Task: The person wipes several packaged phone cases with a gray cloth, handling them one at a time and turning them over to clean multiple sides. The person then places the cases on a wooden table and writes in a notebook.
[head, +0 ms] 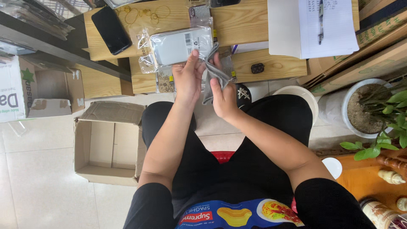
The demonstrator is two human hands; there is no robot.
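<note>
My left hand (188, 79) pinches the lower edge of a clear plastic packet holding a pale phone case (180, 46), lifted just above the low wooden table (254, 21). My right hand (222, 96) grips a grey cloth pouch (213, 73) that hangs crumpled between both hands and touches the packet's right corner. Under the packet lie more clear-wrapped patterned cases (165, 80) on the table's near step.
A black phone (111, 29) and loose rubber bands (140, 16) lie on the table's far left. A notepad with a pen (326, 25) sits at right. An open cardboard box (108, 144) stands on the floor at left; a potted plant (373, 110) at right.
</note>
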